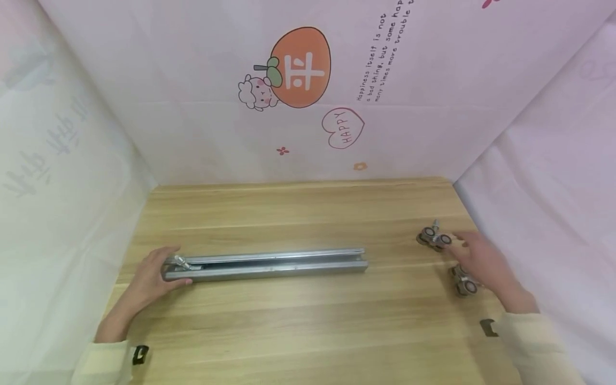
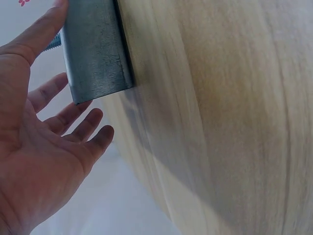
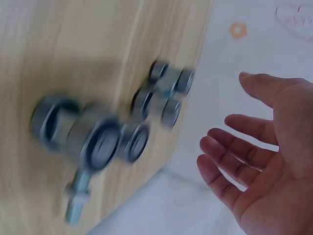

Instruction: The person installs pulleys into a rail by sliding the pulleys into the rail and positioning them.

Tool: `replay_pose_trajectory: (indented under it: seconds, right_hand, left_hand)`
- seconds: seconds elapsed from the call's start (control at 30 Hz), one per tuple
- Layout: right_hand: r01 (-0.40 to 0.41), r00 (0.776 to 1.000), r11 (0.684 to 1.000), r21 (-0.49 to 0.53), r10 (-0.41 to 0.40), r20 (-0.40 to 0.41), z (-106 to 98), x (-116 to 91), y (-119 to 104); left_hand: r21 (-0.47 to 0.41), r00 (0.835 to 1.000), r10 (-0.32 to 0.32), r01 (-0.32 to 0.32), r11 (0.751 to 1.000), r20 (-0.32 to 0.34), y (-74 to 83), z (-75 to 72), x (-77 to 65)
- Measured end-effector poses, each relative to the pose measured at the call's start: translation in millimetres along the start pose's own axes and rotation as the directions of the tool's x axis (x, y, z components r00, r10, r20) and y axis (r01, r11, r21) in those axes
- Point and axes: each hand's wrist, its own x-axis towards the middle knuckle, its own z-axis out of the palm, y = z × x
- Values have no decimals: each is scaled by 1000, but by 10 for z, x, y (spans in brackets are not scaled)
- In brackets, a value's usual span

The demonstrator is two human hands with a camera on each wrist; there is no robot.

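Observation:
A silver metal channel rail point(image 1: 279, 265) lies across the table, its slot facing up. A threaded bolt point(image 1: 181, 261) sticks up from the slot near the left end; what it joins inside is hidden. My left hand point(image 1: 153, 280) holds that end, thumb along the near side, fingers on the far side. In the left wrist view the rail's side point(image 2: 95, 49) fills the space by the thumb. Two roller trolleys with bolts, one farther point(image 1: 433, 238) and one nearer point(image 1: 463, 282), stand at the right. Over them hovers my right hand point(image 1: 486, 264), fingers spread and gripping nothing.
The wood-grain table point(image 1: 298, 331) ends at a printed pink-white cloth point(image 1: 216, 144) behind. Cloth walls also rise at the left point(image 1: 58, 214) and right point(image 1: 553, 187), close to both arms. Dark clips point(image 1: 489, 328) sit by the sleeve cuffs.

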Motion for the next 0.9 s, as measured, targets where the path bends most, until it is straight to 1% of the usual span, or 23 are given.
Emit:
replay_pose_trajectory:
  seconds: [0.07,0.13,0.27,0.37,0.5,0.57,0.73,0.9]
  right_hand:
    - [-37,999,999,2,37,22,-33,-37,143]
    - [-44,999,999,-2,44,23,-47,-71,283]
    - [-18,1000,1000,-22,18,17,-36,-144,517]
    - [-5,998,999,-38,7,60,-34,-198,633]
    - [0,991,1000,-28,4,131,-14,-281,746]
    - [0,989,1000,-17,2,146,15,-329,795]
    - [9,984,1000,-4,-8,180,93,-427,865]
    - [62,981,997,37,-68,180,175,-494,909]
  left_hand:
    - [-1,1000,6,-6,1000,0,-5,8,5]
    - [-3,1000,10,-10,1000,2,-10,17,12]
    - [-11,1000,18,-18,1000,7,-27,41,23]
    - [-19,1000,20,-20,1000,13,-38,52,28]
    - [-34,1000,11,-11,999,19,-56,76,26]
    - [-38,1000,5,-4,999,20,-63,90,22]
    - [-45,1000,-14,15,999,25,-72,111,7]
    - [-55,999,-24,25,998,30,-84,141,4]
